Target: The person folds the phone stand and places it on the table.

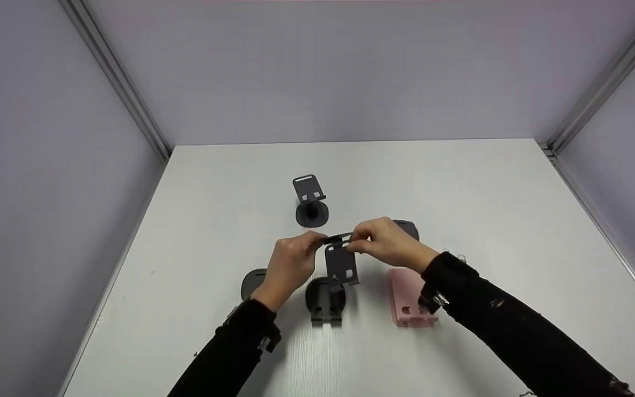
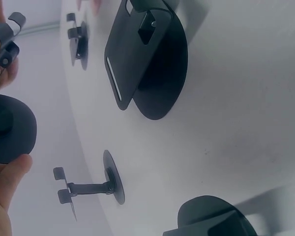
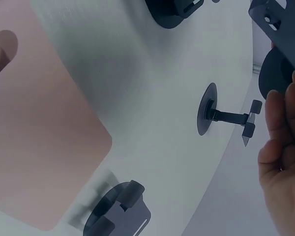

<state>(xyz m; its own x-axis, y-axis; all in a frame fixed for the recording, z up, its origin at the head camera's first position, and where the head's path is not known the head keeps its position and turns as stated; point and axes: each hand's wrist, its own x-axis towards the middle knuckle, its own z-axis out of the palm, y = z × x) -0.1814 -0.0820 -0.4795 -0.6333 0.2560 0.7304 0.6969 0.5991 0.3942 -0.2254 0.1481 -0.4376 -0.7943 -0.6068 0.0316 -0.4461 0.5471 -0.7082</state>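
Both hands hold one dark phone stand [image 1: 342, 266] above the middle of the table. At its upper edge, the left hand [image 1: 291, 266] pinches the left side. The right hand [image 1: 388, 241] grips the opposite side with thumb and fingers. In the left wrist view, the left thumb lies against the stand's rounded base [image 2: 12, 130]. The right wrist view shows its slotted plate [image 3: 285, 34] over the right fingers [image 3: 285, 105]. Just below the held stand in the head view, a second dark phone stand [image 1: 325, 300] sits on the table.
Farther back stands another dark phone stand [image 1: 311, 201]. One dark stand [image 1: 251, 282] is partly hidden behind the left wrist, another [image 1: 409, 228] behind the right hand. A pink stand [image 1: 404, 295] lies below the right forearm. Walls border the white table [image 1: 229, 182].
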